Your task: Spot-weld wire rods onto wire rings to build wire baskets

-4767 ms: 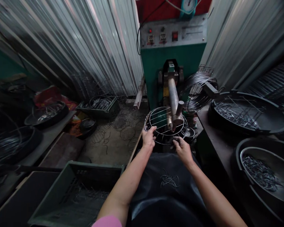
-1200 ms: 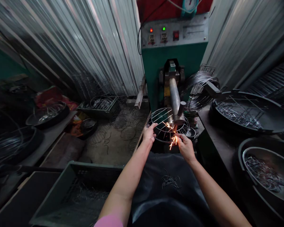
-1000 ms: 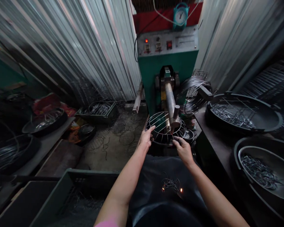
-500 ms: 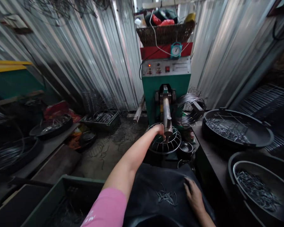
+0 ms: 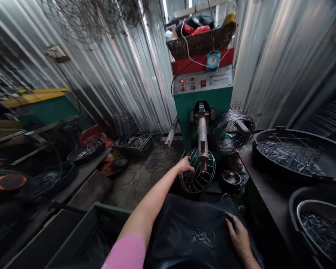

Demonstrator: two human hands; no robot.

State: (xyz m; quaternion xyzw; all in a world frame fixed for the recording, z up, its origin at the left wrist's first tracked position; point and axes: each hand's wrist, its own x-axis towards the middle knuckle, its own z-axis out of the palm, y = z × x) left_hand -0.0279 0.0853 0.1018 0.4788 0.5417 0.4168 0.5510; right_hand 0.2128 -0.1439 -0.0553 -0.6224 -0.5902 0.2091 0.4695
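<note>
My left hand [image 5: 186,164] grips the rim of a round wire cage [image 5: 197,175], which is tilted upright below the steel arm [image 5: 202,144] of a green welding machine [image 5: 204,99]. My right hand [image 5: 238,235] lies flat with fingers apart on the dark apron [image 5: 184,228] over my lap. A small heap of short wire pieces [image 5: 203,236] rests on the apron just left of that hand.
Black basins of wire pieces [image 5: 291,157] [image 5: 320,228] stand on the bench at right. A wire coil [image 5: 233,130] hangs beside the machine. A green crate [image 5: 92,235] sits at lower left; tubs and a crate [image 5: 134,142] line the littered floor by the corrugated wall.
Sparks flew at the cage under the arm, then stopped. My right hand left the cage and dropped to the apron. My left hand tipped the cage upright. The camera tilted up.
</note>
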